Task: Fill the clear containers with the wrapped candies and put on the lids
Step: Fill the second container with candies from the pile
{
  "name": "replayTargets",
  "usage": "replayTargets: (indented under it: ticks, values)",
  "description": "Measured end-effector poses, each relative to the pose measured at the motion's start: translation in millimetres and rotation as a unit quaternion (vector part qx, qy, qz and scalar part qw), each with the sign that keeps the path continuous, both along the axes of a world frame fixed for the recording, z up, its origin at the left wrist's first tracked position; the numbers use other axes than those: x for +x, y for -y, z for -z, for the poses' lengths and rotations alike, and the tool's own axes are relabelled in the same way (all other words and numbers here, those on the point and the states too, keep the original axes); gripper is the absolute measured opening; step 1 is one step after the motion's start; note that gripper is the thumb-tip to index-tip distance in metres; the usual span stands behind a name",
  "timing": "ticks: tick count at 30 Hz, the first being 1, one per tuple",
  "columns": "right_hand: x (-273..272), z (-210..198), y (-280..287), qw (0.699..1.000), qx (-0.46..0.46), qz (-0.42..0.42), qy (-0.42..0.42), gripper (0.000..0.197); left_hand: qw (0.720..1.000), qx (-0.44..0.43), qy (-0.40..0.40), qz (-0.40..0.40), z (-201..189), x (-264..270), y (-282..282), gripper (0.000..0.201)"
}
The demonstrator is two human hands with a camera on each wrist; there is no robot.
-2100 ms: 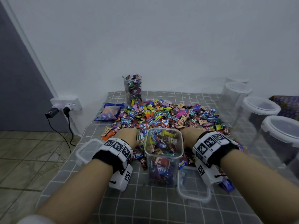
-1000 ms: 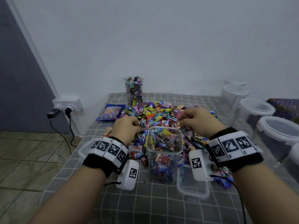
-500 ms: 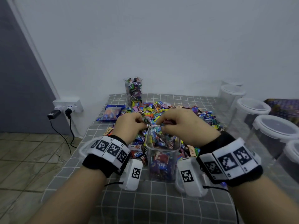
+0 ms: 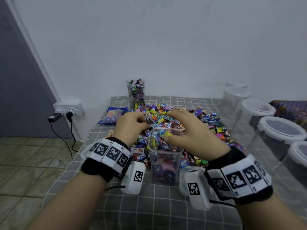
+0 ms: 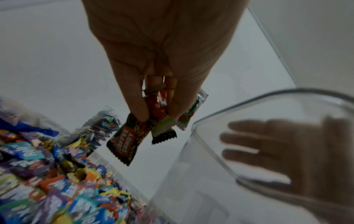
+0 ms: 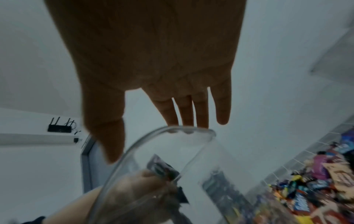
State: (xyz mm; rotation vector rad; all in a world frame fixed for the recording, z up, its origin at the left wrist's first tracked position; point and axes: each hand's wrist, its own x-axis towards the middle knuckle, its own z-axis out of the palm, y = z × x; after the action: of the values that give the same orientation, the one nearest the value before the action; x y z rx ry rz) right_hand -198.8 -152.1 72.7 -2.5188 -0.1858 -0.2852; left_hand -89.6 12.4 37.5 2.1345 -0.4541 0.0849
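Note:
A tall clear container [image 4: 165, 156], nearly full of wrapped candies, stands at the near edge of the candy pile [image 4: 182, 120]. My left hand [image 4: 132, 125] hovers just left of its rim and pinches several wrapped candies [image 5: 153, 121], among them a black coffee candy [image 5: 126, 142]. Over the container's mouth my right hand [image 4: 187, 130] is spread flat, fingers straight and holding nothing; in the right wrist view its fingertips [image 6: 184, 119] reach past the rim [image 6: 172, 130]. A clear lid [image 4: 184, 183] lies on the cloth to the right of the container, partly hidden by my wrist.
A second filled clear container [image 4: 135, 93] stands at the back by the wall. Several lidded empty tubs [image 4: 280, 140] line the right side. A blue candy bag [image 4: 114, 116] lies left of the pile. A power strip [image 4: 69, 109] hangs off the table's left edge.
My right hand has let go of its candies over the container and spread flat. The left hand has lifted from the pile with candies pinched and moved toward the rim.

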Motion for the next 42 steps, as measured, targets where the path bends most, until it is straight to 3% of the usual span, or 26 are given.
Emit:
replayTargets:
  ticks: [4,9,13,17,21,23,25,30,37,42]
  values:
    - [-3,11,6,0.988,0.04,-0.028,-0.145,0.102,0.999,-0.034,0.033,-0.01,-19,-8,1,0.006]
    - [2,28,12,0.97,0.15,-0.016,-0.192,0.094,0.99,-0.134,0.019,0.034,-44,-19,2,0.006]
    - [4,35,11,0.962,0.194,-0.016,-0.194,0.099,0.974,-0.191,-0.043,0.111,-51,-34,10,0.02]
    - [2,37,11,0.962,0.203,-0.02,-0.183,0.078,0.974,-0.151,-0.072,0.155,-40,-41,17,0.021]
    - [-1,38,8,0.961,0.213,-0.021,-0.175,0.083,0.986,-0.082,-0.033,0.141,-25,-41,18,0.006]
    - [-1,38,8,0.96,0.22,-0.022,-0.172,0.08,0.99,-0.05,-0.018,0.128,-21,-41,17,0.013]
    - [0,39,8,0.96,0.222,-0.023,-0.168,0.076,0.992,-0.036,-0.006,0.122,-20,-41,16,0.006]
    - [1,40,9,0.961,0.219,-0.03,-0.167,0.082,0.992,-0.042,0.002,0.119,-20,-42,15,0.016]
    - [2,44,10,0.958,0.236,-0.034,-0.161,0.09,0.986,-0.113,-0.03,0.115,-14,-40,15,0.009]
    - [0,48,11,0.963,0.226,-0.029,-0.146,0.095,0.964,-0.233,-0.055,0.112,-12,-46,11,0.008]
